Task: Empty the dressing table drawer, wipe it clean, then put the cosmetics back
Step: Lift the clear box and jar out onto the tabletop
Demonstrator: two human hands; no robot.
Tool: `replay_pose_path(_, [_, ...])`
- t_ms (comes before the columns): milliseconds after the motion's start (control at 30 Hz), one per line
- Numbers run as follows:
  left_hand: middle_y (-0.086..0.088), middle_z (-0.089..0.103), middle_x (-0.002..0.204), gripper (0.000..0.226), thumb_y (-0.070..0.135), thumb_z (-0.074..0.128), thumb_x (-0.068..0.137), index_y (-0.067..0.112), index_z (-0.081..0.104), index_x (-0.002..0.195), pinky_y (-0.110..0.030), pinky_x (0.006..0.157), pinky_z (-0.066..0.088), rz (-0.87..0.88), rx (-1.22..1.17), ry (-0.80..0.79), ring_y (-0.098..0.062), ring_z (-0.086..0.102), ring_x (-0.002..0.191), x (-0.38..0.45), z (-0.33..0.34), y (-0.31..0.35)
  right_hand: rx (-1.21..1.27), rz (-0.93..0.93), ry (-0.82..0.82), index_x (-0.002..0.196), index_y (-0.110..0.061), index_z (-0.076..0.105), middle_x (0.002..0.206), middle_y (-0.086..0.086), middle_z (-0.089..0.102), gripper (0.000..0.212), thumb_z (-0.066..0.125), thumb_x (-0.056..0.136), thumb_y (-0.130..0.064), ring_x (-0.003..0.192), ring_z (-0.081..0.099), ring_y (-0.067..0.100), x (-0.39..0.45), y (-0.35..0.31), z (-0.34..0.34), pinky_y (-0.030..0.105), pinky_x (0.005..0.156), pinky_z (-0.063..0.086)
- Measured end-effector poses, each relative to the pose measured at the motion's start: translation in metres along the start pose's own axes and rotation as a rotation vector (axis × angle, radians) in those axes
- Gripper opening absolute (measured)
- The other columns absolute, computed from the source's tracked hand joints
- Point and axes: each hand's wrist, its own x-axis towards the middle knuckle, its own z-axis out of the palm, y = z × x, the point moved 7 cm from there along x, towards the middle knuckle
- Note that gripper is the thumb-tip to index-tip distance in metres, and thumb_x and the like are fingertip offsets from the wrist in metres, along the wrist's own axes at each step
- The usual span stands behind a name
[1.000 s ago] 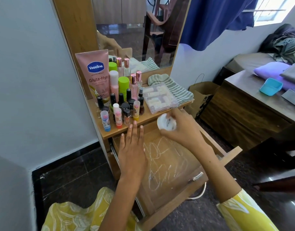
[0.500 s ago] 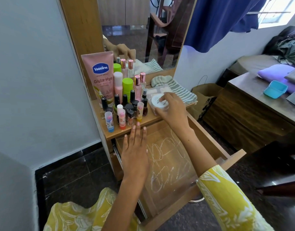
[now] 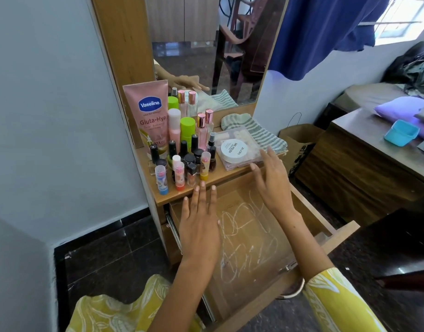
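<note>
Open drawer (image 3: 309, 219) pulled out beneath the desk (image 3: 220, 174), its floor marked with pale scribbles and holding no cosmetics that can be seen. On the desk stand one pink Vaseline tube (image 3: 148, 116), two green-capped bottles (image 3: 187, 130) of which one shows only its cap behind the others, one white-capped pink bottle (image 3: 174, 125), two clear perfume bottles with rose-gold caps (image 3: 204, 127), three clear-capped lip balm sticks (image 3: 161, 179) in the front row, and a cluster of small dark-capped bottles (image 3: 189, 154) too crowded to count. One clear plastic box (image 3: 244, 161) lies flat beside them, with one round white jar (image 3: 233, 150) resting on its lid; one striped cloth (image 3: 261, 135) lies behind the box. The left hand (image 3: 200, 226) hovers palm down over the drawer's back left corner, fingers (image 3: 201, 197) straight and close together, holding nothing. The right hand (image 3: 273, 180) is above the drawer just beside the box, fingers (image 3: 269, 154) loosely spread and slightly bent, empty; whether a fingertip touches the box cannot be told. One mirror (image 3: 206, 44) rises behind the desk.
</note>
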Motion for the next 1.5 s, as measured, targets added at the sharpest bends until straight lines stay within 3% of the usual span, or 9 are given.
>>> replay_pose_path(200, [-0.005,-0.038,0.147,0.07,0.028,0.029,0.102,0.016,-0.026,0.143,-0.039,0.107,-0.025,0.143,-0.052,0.038,-0.019,-0.036,0.134,-0.009,0.004,0.036,-0.037,-0.011,0.022,0.142,-0.012,0.039,0.149,0.01,0.039,0.043,0.041,0.099,-0.014,0.141,0.031,0.022,0.006,0.003,0.007,0.041,0.118,0.018])
replay_pose_path(500, [-0.009,-0.035,0.148,0.069,0.026,0.029,0.101,0.008,-0.021,0.145,-0.04,0.109,-0.022,0.262,0.101,0.128,-0.02,-0.032,0.136,0.042,-0.004,0.07,-0.013,0.016,0.06,0.144,-0.005,0.033,0.147,0.011,0.041,0.058,0.039,0.087,0.006,0.137,0.037,0.022,0.027,0.025,-0.003,0.042,0.118,0.022])
replay_pose_path(667, [-0.01,-0.033,0.148,0.065,0.037,0.02,0.103,0.005,-0.019,0.145,-0.041,0.109,-0.021,0.299,0.22,0.125,-0.022,-0.028,0.139,0.063,0.0,0.074,-0.153,-0.042,-0.162,0.143,-0.011,0.036,0.15,0.006,0.038,0.059,0.044,0.086,0.0,0.14,0.031,0.02,0.041,0.029,0.009,0.041,0.117,0.023])
replay_pose_path(800, [-0.007,-0.024,0.154,0.062,0.044,0.009,0.102,0.008,-0.017,0.146,-0.041,0.11,-0.02,0.311,0.202,0.084,-0.019,-0.024,0.141,0.073,0.005,0.071,-0.29,-0.112,-0.085,0.134,-0.013,0.051,0.137,0.006,0.052,0.05,0.052,0.084,-0.008,0.129,0.045,0.023,0.037,0.03,0.003,0.042,0.11,0.031])
replay_pose_path(967, [-0.005,-0.023,0.155,0.065,0.046,0.011,0.101,0.008,-0.019,0.144,-0.039,0.109,-0.02,0.297,0.176,0.091,-0.018,-0.023,0.142,0.077,0.007,0.065,-0.27,-0.136,-0.022,0.102,-0.014,0.068,0.107,0.006,0.065,0.026,0.069,0.081,-0.03,0.1,0.057,0.023,0.043,0.03,-0.016,0.038,0.097,0.038])
replay_pose_path(1067, [-0.006,-0.022,0.155,0.065,0.045,0.013,0.102,0.008,-0.018,0.145,-0.038,0.11,-0.019,0.302,0.162,0.099,-0.019,-0.022,0.142,0.077,0.007,0.065,-0.163,-0.168,-0.206,0.121,-0.013,0.06,0.132,0.006,0.056,0.043,0.068,0.083,-0.031,0.124,0.048,0.023,0.048,0.026,-0.006,0.039,0.112,0.028])
replay_pose_path(1167, [-0.005,-0.018,0.157,0.064,0.045,0.014,0.102,0.009,-0.012,0.148,-0.036,0.112,-0.018,0.309,0.097,0.102,-0.018,-0.018,0.143,0.077,0.007,0.066,0.001,-0.149,-0.377,0.144,-0.014,0.036,0.149,0.004,0.04,0.06,0.059,0.091,-0.03,0.139,0.034,0.02,0.042,0.023,0.005,0.04,0.115,0.029])
replay_pose_path(1400, [-0.006,-0.008,0.158,0.066,0.051,0.012,0.099,0.01,-0.001,0.15,-0.035,0.116,-0.011,0.296,-0.002,0.107,-0.018,-0.011,0.145,0.078,0.009,0.066,-0.068,-0.121,-0.384,0.143,-0.021,0.04,0.15,0.003,0.037,0.051,0.052,0.095,-0.032,0.137,0.033,0.021,0.046,0.021,0.004,0.034,0.109,0.028])
replay_pose_path(1500, [-0.005,-0.007,0.159,0.071,0.056,0.01,0.097,0.009,0.001,0.15,-0.036,0.118,-0.008,0.259,0.003,0.1,-0.017,-0.011,0.145,0.081,0.011,0.062,-0.174,-0.118,-0.381,0.132,-0.017,0.054,0.144,0.007,0.04,0.041,0.051,0.095,-0.035,0.131,0.038,0.026,0.05,0.019,0.005,0.04,0.107,0.033])
